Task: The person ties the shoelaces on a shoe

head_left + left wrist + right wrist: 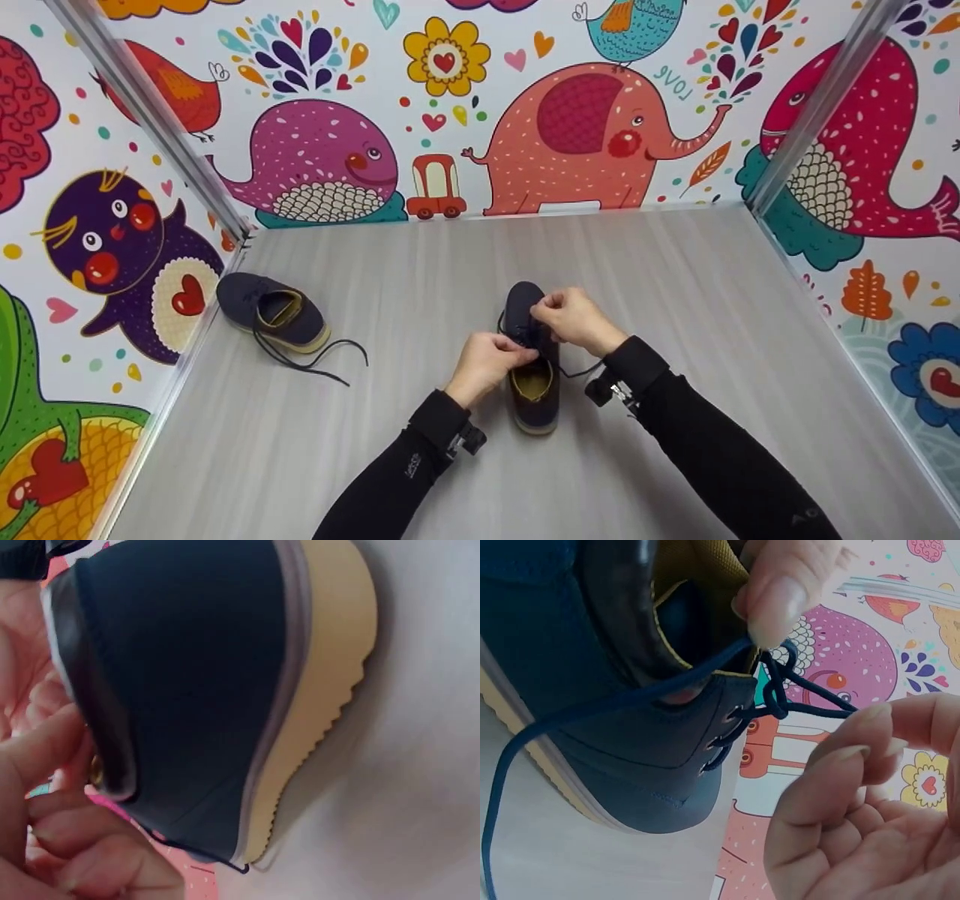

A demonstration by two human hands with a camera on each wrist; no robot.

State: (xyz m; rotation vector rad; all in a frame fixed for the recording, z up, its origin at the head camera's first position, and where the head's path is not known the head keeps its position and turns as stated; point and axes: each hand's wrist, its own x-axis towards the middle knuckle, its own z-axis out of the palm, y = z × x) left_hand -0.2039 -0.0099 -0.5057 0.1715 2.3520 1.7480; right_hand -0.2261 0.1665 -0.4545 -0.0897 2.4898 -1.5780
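Observation:
A dark navy lace-up shoe (535, 414) with a cream sole stands upright on the floor, its toe facing away from me. Over its opening, my left hand (487, 364) pinches the dark blue shoelace (592, 706) close to a loose knot (776, 690). On the other side, my right hand (581, 322) holds a doubled stretch of lace between thumb and finger, drawn away from the knot. One lace end hangs down past the shoe's side. In the left wrist view, the heel and side of the shoe hide part of the left hand (82, 832).
A matching shoe (244, 296) stands at the left by the wall, its untied laces (315, 367) trailing on the grey floor (420, 277). Walls printed with cartoon animals (577, 150) enclose the floor at the back and both sides.

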